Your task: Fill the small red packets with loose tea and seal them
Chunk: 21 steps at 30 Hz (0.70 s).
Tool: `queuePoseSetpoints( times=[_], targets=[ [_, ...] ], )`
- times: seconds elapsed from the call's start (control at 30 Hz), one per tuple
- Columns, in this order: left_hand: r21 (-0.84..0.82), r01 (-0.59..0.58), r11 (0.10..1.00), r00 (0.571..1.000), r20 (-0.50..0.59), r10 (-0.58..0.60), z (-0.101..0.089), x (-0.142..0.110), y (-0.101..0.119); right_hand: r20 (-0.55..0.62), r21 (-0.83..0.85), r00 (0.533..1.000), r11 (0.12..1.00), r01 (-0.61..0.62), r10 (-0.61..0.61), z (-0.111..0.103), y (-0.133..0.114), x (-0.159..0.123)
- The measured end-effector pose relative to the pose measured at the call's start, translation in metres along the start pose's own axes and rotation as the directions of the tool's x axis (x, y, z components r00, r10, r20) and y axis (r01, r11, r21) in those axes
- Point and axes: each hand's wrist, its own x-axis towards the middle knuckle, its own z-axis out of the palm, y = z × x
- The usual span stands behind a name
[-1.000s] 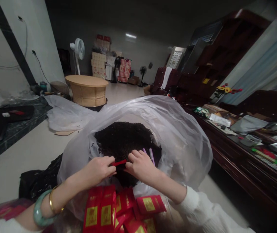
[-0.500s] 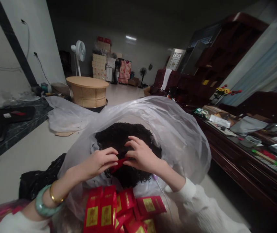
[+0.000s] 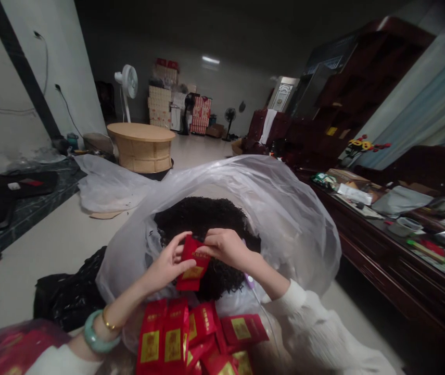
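Note:
Between my two hands is a small red packet with a gold label, its printed front facing me. My left hand grips its left side, thumb across the front. At its upper right edge, the fingers of my right hand pinch the packet. Under both hands, a big clear plastic bag lies open around a heap of dark, dry tea-like leaves. Several more red packets with gold labels lie in a pile just below my hands. A light purple device with a white cord rests by the bag's right side.
A black plastic bag and a bag of red material lie on the left. To the right runs a dark wooden cabinet covered with clutter. Farther back stand a round wooden table and a white fan.
The red packet has come up and turned its labelled front towards me. My left hand has shifted onto its left side, and my right hand's fingers have closed at its top edge.

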Motion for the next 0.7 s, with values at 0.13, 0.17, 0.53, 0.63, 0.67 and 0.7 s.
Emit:
queuePoseSetpoints(
  times=[0.13, 0.17, 0.53, 0.63, 0.67, 0.7],
  targets=[
    [-0.138, 0.077, 0.987, 0.996, -0.041, -0.083, 0.011, 0.006, -0.008, -0.061, 0.129, 0.993, 0.987, -0.093, 0.101, 0.009, 0.007, 0.007],
    [-0.153, 0.083, 0.985, 0.994, -0.057, -0.093, 0.013, 0.007, -0.008, -0.067, 0.166, 0.990, 0.980, -0.111, 0.124, 0.010, 0.008, 0.009],
    [-0.308, 0.033, 0.951, 0.951, -0.282, -0.125, 0.033, 0.010, -0.012, -0.142, 0.596, 0.884, 0.752, -0.283, 0.445, 0.034, 0.006, 0.012],
    [-0.364, 0.036, 0.931, 0.942, -0.298, -0.153, 0.040, 0.005, -0.017, -0.123, 0.643, 0.867, 0.704, -0.301, 0.483, 0.042, 0.005, 0.008],
    [-0.372, 0.050, 0.927, 0.945, -0.282, -0.164, 0.041, 0.004, -0.020, -0.129, 0.648, 0.862, 0.700, -0.301, 0.490, 0.044, 0.005, 0.006],
    [-0.369, 0.069, 0.927, 0.950, -0.260, -0.175, 0.043, 0.002, -0.022, -0.136, 0.646, 0.859, 0.702, -0.300, 0.493, 0.045, 0.004, 0.004]
  ],
)
